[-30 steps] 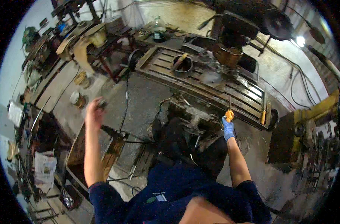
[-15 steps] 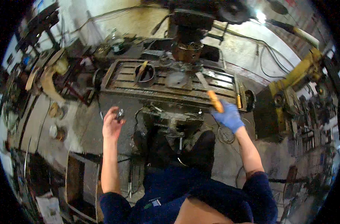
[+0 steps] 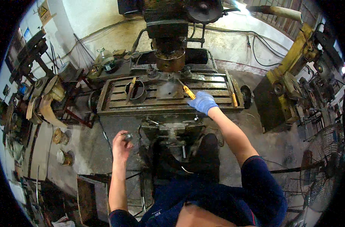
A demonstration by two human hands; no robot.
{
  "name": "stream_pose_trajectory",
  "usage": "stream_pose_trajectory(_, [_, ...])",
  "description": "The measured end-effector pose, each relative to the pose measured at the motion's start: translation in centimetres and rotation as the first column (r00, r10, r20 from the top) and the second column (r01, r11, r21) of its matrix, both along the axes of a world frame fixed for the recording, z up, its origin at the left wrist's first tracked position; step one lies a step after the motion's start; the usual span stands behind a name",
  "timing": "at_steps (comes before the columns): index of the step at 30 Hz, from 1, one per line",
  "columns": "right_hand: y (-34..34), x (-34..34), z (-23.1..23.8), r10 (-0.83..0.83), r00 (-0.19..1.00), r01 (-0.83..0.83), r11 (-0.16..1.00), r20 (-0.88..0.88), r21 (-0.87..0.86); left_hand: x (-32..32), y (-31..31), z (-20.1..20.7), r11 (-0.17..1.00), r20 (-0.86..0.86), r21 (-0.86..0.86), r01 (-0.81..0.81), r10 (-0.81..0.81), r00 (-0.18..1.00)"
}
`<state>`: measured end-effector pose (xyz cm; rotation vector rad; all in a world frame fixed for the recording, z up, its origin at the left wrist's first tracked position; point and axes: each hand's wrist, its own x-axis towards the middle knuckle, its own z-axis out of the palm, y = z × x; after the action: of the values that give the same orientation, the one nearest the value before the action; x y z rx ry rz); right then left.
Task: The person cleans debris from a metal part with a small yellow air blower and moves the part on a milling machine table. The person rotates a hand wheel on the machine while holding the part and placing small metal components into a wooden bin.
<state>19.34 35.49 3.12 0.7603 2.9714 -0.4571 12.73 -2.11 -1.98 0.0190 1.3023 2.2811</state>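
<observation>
My gloved right hand point(image 3: 203, 103) is closed round the yellow handle of a flat file point(image 3: 189, 92). The file's blade points away from me and to the left, over the slotted machine table point(image 3: 214, 108), close to a pale round patch on a flat plate point(image 3: 170, 92). Bare, my left hand point(image 3: 121, 145) is raised in front of the table's left part. Its fingers pinch a small shiny metal part point(image 3: 128, 137), whose exact kind is too small to make out.
Above the table hangs the milling machine's cutter head point(image 3: 170, 60). A dark pot point(image 3: 141, 97) with a brush point(image 3: 131, 89) stands on the table's left. Another yellow-handled file point(image 3: 234, 99) lies along its right end. A plastic bottle point(image 3: 106, 60) stands behind; a fan point(image 3: 322, 170) is at right.
My right hand has moved left and inward with the file, bringing its blade close to the plate. My left hand, still pinching the metal part, sits slightly lower. The view has shifted.
</observation>
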Motion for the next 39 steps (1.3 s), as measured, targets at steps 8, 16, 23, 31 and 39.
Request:
stream_pose_trajectory(8, [-1.2,11.7,2.8,0.402,0.914,-0.383,0.817,-0.050,-0.430,-3.0,13.1,1.1,0.851,-0.414,-0.511,0.123,-0.369,0.832])
stream_pose_trajectory(16, [1.6,10.7,2.6,0.070,0.884,-0.286,0.864,-0.462,-0.416,-10.3,22.9,2.2,0.607,-0.692,-0.717,-0.344,-0.677,0.249])
stream_pose_trajectory(23, [3.3,5.3,-7.8,-0.158,0.875,-0.251,0.658,-0.457,-0.710,-11.9,24.6,0.0,0.611,-0.737,-0.633,-0.475,-0.663,0.130])
stream_pose_trajectory(31, [-0.5,6.2,-7.4,-0.054,0.959,0.021,0.992,-0.279,-0.123,-11.7,24.3,-0.5,0.511,-0.722,-0.594,-0.622,-0.679,0.132])
stream_pose_trajectory(39, [-0.8,10.7,-6.2,0.056,0.847,-0.038,0.998,-0.528,0.046,-12.4,27.4,-0.5,0.569,-0.762,-0.586,-0.577,-0.628,0.154])
